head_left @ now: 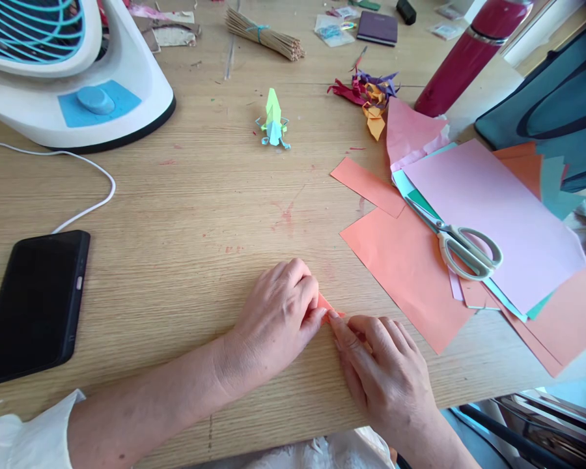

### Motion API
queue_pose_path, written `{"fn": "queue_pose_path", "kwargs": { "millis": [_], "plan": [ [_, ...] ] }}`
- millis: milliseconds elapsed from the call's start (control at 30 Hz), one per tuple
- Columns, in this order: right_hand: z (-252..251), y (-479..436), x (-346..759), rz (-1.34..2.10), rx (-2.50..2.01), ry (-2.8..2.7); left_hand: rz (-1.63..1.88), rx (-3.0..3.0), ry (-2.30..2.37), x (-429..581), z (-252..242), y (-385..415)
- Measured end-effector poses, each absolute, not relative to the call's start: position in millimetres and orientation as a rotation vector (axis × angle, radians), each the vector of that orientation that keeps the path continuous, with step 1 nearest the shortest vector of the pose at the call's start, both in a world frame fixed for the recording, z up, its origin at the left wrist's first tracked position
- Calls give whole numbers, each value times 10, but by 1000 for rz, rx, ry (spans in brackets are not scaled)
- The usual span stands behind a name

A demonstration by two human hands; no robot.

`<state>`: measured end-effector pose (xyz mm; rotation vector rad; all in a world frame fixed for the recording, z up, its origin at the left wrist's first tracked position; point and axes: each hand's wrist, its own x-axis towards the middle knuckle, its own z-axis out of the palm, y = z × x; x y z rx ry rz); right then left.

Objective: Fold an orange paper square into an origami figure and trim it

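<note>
My left hand [278,312] and my right hand [383,371] meet near the front edge of the wooden table [190,215]. Both pinch a small folded piece of orange paper [326,305], which is mostly hidden under the fingers. The left hand's fingers curl down over it from the left. From the right, the right hand's fingertips press on its edge. A finished green and light-blue paper figure [274,120] stands upright farther back on the table.
A stack of orange, pink and teal paper sheets [483,215] lies at right with scissors [461,244] on top. A black phone [34,303] lies at left, a white fan base [78,85] and cable behind it. A red bottle [469,55], stick bundle [266,32] and folded paper scraps [371,98] sit at the back.
</note>
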<state>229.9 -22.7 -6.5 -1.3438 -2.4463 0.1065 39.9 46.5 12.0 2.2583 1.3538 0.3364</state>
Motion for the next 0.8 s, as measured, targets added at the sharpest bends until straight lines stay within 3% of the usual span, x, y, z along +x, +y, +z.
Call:
{"fn": "queue_pose_path", "kwargs": {
  "millis": [800],
  "plan": [
    [-100, -354, 2193, 93, -1530, -2376, 449, 2186, 1355, 368, 41, 468]
  ]
}}
